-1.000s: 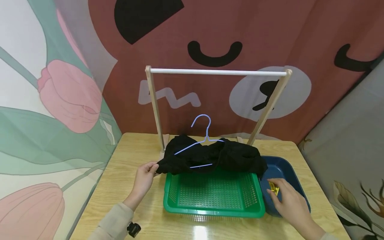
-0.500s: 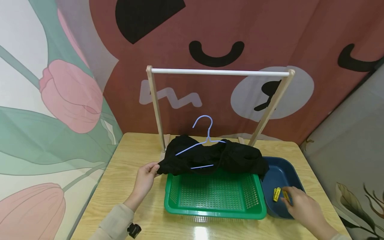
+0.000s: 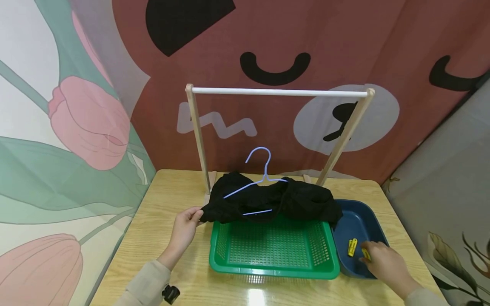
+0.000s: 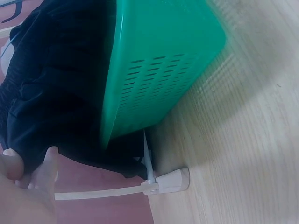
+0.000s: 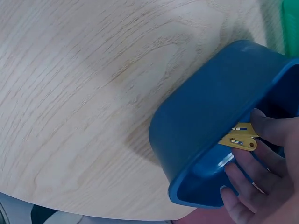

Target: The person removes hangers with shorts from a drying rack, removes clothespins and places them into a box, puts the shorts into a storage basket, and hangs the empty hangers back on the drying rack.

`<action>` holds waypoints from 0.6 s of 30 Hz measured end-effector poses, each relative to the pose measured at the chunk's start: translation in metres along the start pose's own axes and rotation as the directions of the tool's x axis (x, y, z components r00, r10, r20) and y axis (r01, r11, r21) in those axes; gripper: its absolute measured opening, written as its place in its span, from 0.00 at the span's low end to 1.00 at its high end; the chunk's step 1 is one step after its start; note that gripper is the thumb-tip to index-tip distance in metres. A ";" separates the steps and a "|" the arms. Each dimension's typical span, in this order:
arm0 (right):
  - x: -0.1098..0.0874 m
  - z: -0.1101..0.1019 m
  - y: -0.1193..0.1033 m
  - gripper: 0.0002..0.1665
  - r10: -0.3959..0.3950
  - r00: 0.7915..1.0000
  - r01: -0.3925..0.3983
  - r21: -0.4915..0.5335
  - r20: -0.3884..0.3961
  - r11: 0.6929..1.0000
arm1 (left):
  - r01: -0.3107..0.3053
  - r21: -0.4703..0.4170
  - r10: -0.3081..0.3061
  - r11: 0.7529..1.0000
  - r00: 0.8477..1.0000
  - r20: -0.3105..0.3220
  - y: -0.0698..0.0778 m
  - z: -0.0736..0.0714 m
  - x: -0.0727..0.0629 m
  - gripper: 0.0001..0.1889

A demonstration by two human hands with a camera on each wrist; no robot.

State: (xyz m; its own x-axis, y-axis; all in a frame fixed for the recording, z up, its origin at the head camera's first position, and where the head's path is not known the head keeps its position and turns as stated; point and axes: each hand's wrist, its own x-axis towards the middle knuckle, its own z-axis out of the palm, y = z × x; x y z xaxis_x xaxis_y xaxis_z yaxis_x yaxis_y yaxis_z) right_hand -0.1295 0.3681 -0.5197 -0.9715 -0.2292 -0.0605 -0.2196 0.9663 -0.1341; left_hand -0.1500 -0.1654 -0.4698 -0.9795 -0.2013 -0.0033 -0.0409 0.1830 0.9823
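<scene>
A black garment (image 3: 310, 199) lies bunched over the back of the green basket (image 3: 273, 270); a gathered edge shows in the left wrist view. A lilac hanger (image 3: 266, 168) passes through it, hook upward. Between thumb and fingers my left hand (image 3: 183, 231) pinches the garment's left corner. Over the blue bin (image 3: 357, 212), my right hand (image 3: 386, 263) pinches a yellow clothespin (image 5: 243, 140) between thumb and fingertips. Another yellow clothespin (image 3: 352, 247) lies in the bin, just left of that hand.
Behind the basket stands a rack with wooden posts (image 3: 346, 136) and a white crossbar (image 3: 279, 92). The basket and bin sit side by side on a wood-grain table (image 3: 172, 187). A printed curtain (image 3: 268, 38) hangs behind.
My right hand has shifted right and down over the bin. The clothespin left of it, hidden or held before, now lies in full view in the bin. The left hand stays still.
</scene>
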 end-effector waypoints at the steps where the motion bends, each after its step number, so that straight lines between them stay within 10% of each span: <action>1: 0.001 0.002 0.001 0.20 0.001 1.000 -0.001 -0.003 0.011 1.000 | 0.004 0.001 -0.004 1.000 1.000 -0.001 0.000 0.000 0.000 0.10; 18: 0.010 0.021 0.002 0.18 0.017 0.997 -0.017 0.006 0.074 1.000 | -0.001 -0.014 0.002 1.000 1.000 0.001 0.000 0.000 0.000 0.10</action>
State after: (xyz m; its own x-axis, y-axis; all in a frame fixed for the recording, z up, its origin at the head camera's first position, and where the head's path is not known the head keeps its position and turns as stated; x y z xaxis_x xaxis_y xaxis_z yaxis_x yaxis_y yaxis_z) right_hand -0.1376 0.3654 -0.5410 -0.9657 -0.2211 -0.1360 -0.2025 0.9694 -0.1386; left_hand -0.1499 -0.1653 -0.4693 -0.9798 -0.2001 -0.0020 -0.0368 0.1703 0.9847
